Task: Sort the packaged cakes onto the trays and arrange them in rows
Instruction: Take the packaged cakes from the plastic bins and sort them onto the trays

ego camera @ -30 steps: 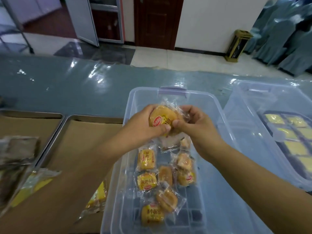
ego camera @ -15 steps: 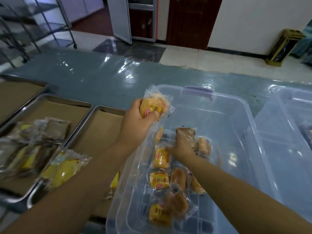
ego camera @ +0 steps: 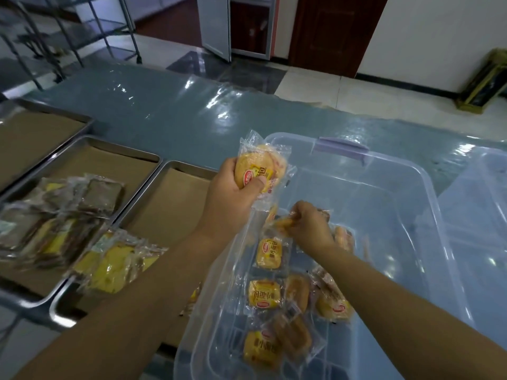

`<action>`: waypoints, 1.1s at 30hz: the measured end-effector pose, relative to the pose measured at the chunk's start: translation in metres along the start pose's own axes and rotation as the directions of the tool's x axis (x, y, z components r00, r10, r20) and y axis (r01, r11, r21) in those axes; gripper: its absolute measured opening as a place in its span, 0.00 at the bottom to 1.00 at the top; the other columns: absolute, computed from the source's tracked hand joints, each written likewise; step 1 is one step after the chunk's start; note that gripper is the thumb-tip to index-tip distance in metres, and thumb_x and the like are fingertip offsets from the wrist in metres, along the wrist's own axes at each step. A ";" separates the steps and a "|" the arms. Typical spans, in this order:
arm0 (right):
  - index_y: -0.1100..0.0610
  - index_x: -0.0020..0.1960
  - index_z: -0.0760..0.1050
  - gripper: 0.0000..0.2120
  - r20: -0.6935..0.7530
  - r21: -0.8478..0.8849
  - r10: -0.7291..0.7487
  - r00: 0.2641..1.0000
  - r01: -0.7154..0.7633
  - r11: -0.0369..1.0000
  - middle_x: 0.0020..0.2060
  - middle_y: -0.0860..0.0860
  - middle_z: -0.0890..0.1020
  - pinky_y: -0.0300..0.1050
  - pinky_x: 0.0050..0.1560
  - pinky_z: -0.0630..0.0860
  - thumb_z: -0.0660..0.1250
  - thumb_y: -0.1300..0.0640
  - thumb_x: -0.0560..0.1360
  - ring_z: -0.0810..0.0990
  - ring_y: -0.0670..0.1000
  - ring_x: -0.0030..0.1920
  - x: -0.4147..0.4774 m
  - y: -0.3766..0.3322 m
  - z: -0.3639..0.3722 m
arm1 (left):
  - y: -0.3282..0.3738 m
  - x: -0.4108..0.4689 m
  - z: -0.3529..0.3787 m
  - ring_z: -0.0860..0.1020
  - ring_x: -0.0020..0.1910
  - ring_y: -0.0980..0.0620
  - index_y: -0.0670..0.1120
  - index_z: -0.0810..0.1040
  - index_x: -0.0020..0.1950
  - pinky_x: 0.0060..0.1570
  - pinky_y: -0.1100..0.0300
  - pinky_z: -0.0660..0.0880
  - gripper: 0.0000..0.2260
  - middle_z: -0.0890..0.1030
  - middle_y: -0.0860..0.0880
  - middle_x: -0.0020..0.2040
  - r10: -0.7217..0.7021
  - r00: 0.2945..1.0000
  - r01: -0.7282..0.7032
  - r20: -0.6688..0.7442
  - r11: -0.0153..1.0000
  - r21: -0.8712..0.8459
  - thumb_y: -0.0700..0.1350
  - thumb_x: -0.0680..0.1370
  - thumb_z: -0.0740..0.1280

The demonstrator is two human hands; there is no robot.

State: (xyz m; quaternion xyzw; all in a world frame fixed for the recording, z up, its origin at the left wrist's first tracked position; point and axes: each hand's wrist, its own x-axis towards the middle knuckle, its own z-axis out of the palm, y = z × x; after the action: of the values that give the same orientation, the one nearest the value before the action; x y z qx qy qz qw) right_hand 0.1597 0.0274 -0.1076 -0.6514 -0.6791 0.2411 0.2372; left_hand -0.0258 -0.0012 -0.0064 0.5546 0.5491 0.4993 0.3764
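Note:
My left hand [ego camera: 233, 196] holds a small stack of round yellow packaged cakes [ego camera: 256, 171] above the left rim of a clear plastic bin [ego camera: 406, 204]. My right hand [ego camera: 310, 226] is down inside the bin, fingers closed on another wrapped cake [ego camera: 282, 223]. Several more wrapped yellow cakes [ego camera: 267, 293] lie on the bin's floor. Three metal trays lined with brown paper sit to the left; the nearest tray [ego camera: 170, 204] holds a few yellow cakes [ego camera: 115, 264] at its front, the middle tray [ego camera: 109, 160] holds brown and yellow cakes [ego camera: 55, 215].
A second clear bin [ego camera: 482, 215] stands at the right edge. The table has a grey-blue glossy cover [ego camera: 164, 111]. A metal rack [ego camera: 55, 37] stands on the floor at the far left, a doorway and a gold bin [ego camera: 480, 80] behind the table.
My right hand let go of the shared cake and dropped into the bin, closing on another packet. My left hand kept its cakes. The view swung left, showing more trays.

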 end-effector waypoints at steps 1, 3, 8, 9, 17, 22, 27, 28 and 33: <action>0.58 0.38 0.71 0.10 -0.032 -0.120 -0.166 0.986 0.161 0.980 0.35 0.52 0.76 0.44 0.33 0.70 0.70 0.69 0.66 0.74 0.54 0.35 0.005 0.000 -0.004 | 0.000 0.000 0.000 0.77 0.44 0.63 0.53 0.72 0.56 0.41 0.69 0.76 0.10 0.78 0.55 0.47 0.001 1.000 -0.001 -0.007 1.000 -0.006 0.48 0.76 0.67; 0.60 0.37 0.73 0.12 0.012 -0.372 -0.490 0.872 0.459 0.807 0.34 0.56 0.76 0.45 0.33 0.69 0.71 0.72 0.61 0.75 0.58 0.34 0.012 0.002 -0.007 | -0.001 0.000 0.001 0.77 0.44 0.63 0.51 0.73 0.56 0.38 0.71 0.74 0.10 0.78 0.55 0.47 0.004 1.000 -0.005 -0.025 1.000 -0.009 0.48 0.76 0.68; 0.59 0.48 0.78 0.15 0.245 -0.545 -0.663 0.707 0.666 0.509 0.44 0.56 0.80 0.46 0.44 0.75 0.75 0.66 0.63 0.79 0.56 0.44 0.017 0.007 0.004 | -0.001 0.000 0.001 0.77 0.43 0.64 0.53 0.72 0.55 0.37 0.72 0.74 0.09 0.78 0.57 0.45 0.005 0.998 -0.005 -0.056 1.000 0.002 0.49 0.76 0.67; 0.59 0.53 0.78 0.17 0.253 -0.536 -0.646 0.720 0.660 0.526 0.49 0.57 0.81 0.48 0.48 0.76 0.75 0.64 0.65 0.79 0.57 0.49 0.019 0.008 0.007 | -0.001 0.000 0.001 0.77 0.43 0.64 0.53 0.72 0.55 0.38 0.71 0.74 0.10 0.78 0.57 0.45 0.002 0.998 -0.002 -0.060 1.000 0.007 0.49 0.76 0.67; 0.52 0.67 0.63 0.25 0.292 -0.631 -0.378 0.878 0.474 0.614 0.57 0.54 0.73 0.48 0.56 0.66 0.65 0.61 0.72 0.70 0.56 0.55 0.021 0.014 0.019 | 0.000 0.000 0.001 0.76 0.44 0.65 0.54 0.71 0.55 0.38 0.72 0.74 0.10 0.77 0.57 0.46 -0.004 0.998 0.006 -0.064 0.999 0.032 0.50 0.76 0.67; 0.57 0.66 0.65 0.24 0.303 -0.707 -0.416 0.857 0.495 0.505 0.69 0.56 0.66 0.54 0.70 0.58 0.66 0.62 0.72 0.62 0.58 0.69 0.019 0.015 0.022 | 0.000 0.000 0.003 0.76 0.46 0.66 0.53 0.71 0.57 0.37 0.74 0.73 0.12 0.77 0.58 0.47 -0.002 0.999 0.004 -0.052 0.999 0.041 0.51 0.76 0.67; 0.54 0.68 0.66 0.23 0.308 -0.697 -0.369 0.877 0.472 0.540 0.56 0.54 0.76 0.53 0.66 0.62 0.65 0.59 0.74 0.72 0.58 0.58 0.012 0.016 0.018 | 0.001 0.000 0.003 0.76 0.44 0.65 0.54 0.71 0.56 0.38 0.72 0.74 0.10 0.77 0.58 0.46 0.011 0.999 -0.008 -0.043 0.998 0.060 0.50 0.76 0.67; 0.53 0.65 0.70 0.20 0.291 -0.705 -0.367 0.884 0.457 0.542 0.52 0.54 0.77 0.52 0.64 0.64 0.66 0.58 0.73 0.73 0.58 0.55 0.010 0.017 0.015 | 0.001 -0.001 0.003 0.76 0.45 0.65 0.54 0.71 0.56 0.38 0.71 0.75 0.10 0.77 0.58 0.46 0.012 0.999 -0.010 -0.038 0.998 0.060 0.50 0.76 0.67; 0.53 0.52 0.77 0.09 0.052 -0.635 -0.242 0.969 0.219 0.741 0.47 0.52 0.79 0.48 0.53 0.65 0.64 0.53 0.74 0.74 0.55 0.50 0.005 0.017 -0.003 | 0.001 -0.002 0.000 0.78 0.46 0.60 0.51 0.72 0.59 0.43 0.66 0.77 0.12 0.78 0.55 0.48 0.014 1.000 -0.014 -0.011 0.999 0.036 0.50 0.76 0.67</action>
State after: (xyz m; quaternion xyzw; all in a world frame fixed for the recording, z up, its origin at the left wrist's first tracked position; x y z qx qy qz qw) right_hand 0.1747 0.0332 -0.1158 -0.6082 -0.7914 -0.0450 0.0423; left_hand -0.0251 -0.0031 -0.0058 0.5625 0.5560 0.4950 0.3598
